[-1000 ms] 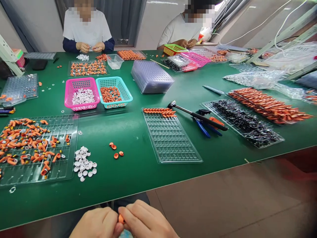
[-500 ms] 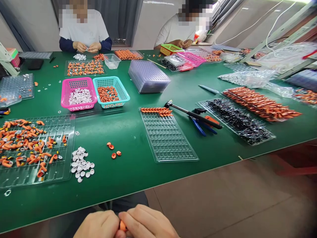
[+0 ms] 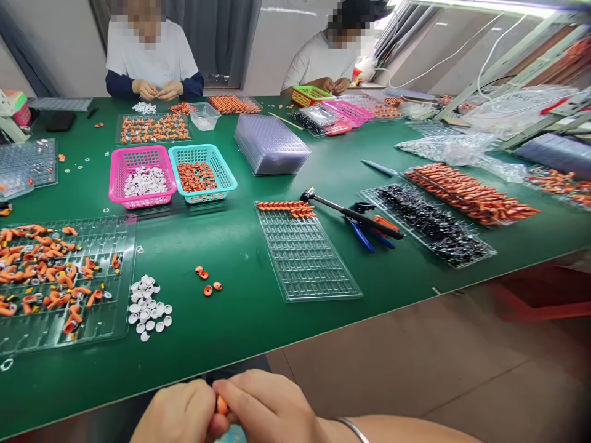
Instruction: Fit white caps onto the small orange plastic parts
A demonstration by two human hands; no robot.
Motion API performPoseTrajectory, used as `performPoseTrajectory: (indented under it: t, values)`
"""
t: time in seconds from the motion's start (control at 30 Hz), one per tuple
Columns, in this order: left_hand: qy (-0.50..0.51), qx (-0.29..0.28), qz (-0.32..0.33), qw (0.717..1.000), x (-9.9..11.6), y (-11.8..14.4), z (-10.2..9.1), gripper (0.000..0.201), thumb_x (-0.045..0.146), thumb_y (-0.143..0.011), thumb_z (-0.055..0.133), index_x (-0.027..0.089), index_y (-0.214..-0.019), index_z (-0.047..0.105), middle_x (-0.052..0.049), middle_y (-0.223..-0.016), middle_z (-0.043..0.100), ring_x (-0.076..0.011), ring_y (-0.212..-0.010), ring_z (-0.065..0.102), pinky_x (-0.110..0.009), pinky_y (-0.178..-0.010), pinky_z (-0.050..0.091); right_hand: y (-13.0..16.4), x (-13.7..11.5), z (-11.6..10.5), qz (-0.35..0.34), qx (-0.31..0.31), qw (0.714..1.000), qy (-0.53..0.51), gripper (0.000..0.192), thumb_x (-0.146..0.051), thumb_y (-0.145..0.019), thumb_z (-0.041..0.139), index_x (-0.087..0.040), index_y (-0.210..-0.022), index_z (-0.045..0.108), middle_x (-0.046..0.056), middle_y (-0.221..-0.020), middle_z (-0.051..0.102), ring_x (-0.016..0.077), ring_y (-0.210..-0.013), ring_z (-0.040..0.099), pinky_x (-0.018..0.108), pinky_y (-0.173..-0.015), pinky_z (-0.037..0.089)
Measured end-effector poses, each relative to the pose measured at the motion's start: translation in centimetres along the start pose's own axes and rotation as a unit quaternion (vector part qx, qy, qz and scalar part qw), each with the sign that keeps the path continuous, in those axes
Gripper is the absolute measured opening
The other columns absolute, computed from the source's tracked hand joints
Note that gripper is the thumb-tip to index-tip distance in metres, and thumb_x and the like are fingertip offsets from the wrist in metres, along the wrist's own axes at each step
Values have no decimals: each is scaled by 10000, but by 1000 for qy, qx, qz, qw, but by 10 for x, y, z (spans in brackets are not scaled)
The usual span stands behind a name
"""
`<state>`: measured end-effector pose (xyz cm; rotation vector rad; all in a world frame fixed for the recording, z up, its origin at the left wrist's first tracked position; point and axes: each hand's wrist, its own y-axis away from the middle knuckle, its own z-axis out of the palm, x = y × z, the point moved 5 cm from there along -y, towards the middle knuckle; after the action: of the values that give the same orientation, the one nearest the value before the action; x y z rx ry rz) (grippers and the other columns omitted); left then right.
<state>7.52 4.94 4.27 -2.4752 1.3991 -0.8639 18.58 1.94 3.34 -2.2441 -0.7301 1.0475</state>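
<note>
- My left hand point(image 3: 178, 411) and right hand point(image 3: 270, 407) meet at the bottom edge of the view, below the near rim of the green worktop point(image 3: 249, 246); both are curled tight, fingertips pinched together on one small orange part point(image 3: 222, 405).
- The orange part sits between the two hands, off the worktop, mostly hidden by my fingers; I cannot tell its exact shape.
- A thin bracelet point(image 3: 353, 427) circles my right wrist.
- Nearest on the worktop: four loose orange caps point(image 3: 207, 280), and just left of them a heap of small white discs point(image 3: 148, 306).
- Far left: a clear compartment tray point(image 3: 111, 320) strewn with orange pieces point(image 3: 44, 271).
- Centre: a clear grid tray point(image 3: 307, 261), with one row of orange pieces point(image 3: 286, 208) along its far edge.
- Right of the grid tray: a small hammer point(image 3: 348, 213) lying across blue-handled pliers point(image 3: 364, 234).
- Further right: a tray of black parts point(image 3: 429, 224), then a tray of orange parts point(image 3: 468, 194).
- Mid-left: a pink basket point(image 3: 120, 187) of white pieces touching a teal basket point(image 3: 225, 178) of orange pieces.
- Behind: a stack of clear trays point(image 3: 272, 144).
- Far side: two other people in white shirts, each with their own hands point(image 3: 154, 90) point(image 3: 333, 85) held together at the worktop edge.
</note>
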Motion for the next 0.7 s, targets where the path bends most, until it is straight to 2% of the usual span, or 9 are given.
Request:
performPoseTrajectory:
  t: [0.13, 0.27, 0.37, 0.43, 0.53, 0.63, 0.7]
  values:
    - [21, -2, -16, 1000, -6, -5, -6, 446, 281, -1072, 125, 242, -699, 367, 43, -459, 531, -87, -338, 518, -177, -364, 385, -11, 2, -5, -12, -28, 1000, 6, 420, -244, -1047, 249, -52, -1053, 622, 133, -652, 716, 214, -555, 686, 291, -484, 545]
    - [95, -45, -69, 992, -20, -6, -3, 430, 310, -1065, 196, 227, -712, 427, 22, -540, 571, -100, -408, 527, -178, -405, 412, -20, 14, -6, 0, -66, 998, 9, 367, -192, -1033, 281, -83, -1071, 629, 120, -699, 725, 203, -579, 679, 283, -503, 560]
    - [192, -65, -138, 969, -32, -7, 1, 392, 353, -1051, 268, 211, -787, 521, -5, -674, 621, -131, -554, 569, -195, -513, 462, -24, 25, -8, 1, -36, 999, -5, 266, -135, -1015, 393, -116, -1178, 602, 117, -807, 746, 184, -641, 686, 264, -552, 583]
    - [263, -68, -185, 944, -38, -6, 4, 374, 379, -1040, 312, 213, -816, 561, -5, -729, 616, -144, -627, 567, -207, -578, 469, -25, 30, -11, -6, -9, 1000, -18, 266, -102, -989, 478, -130, -1234, 577, 119, -854, 749, 183, -686, 688, 270, -591, 591]
    - [357, -68, -250, 897, -43, -3, 7, 385, 437, -1017, 376, 213, -793, 595, 6, -726, 582, -150, -662, 544, -219, -625, 457, -24, 30, -14, -1, 12, 999, -41, 218, -110, -965, 562, -142, -1175, 613, 110, -846, 743, 178, -692, 677, 272, -617, 588]
    - [452, -59, -304, 837, -42, 2, 10, 392, 514, -976, 455, 208, -841, 660, 7, -735, 584, -155, -687, 553, -230, -671, 467, -24, 29, -15, 28, 16, 997, -66, 113, -199, -974, 585, -164, -1042, 668, 90, -808, 718, 162, -676, 661, 256, -626, 583]
    - [513, -43, -329, 791, -42, 4, 12, 407, 566, -931, 519, 206, -880, 701, 4, -744, 599, -152, -688, 560, -233, -673, 480, -26, 28, -16, 39, 22, 996, -74, 121, -231, -980, 578, -168, -991, 681, 81, -785, 692, 155, -670, 643, 245, -620, 577]
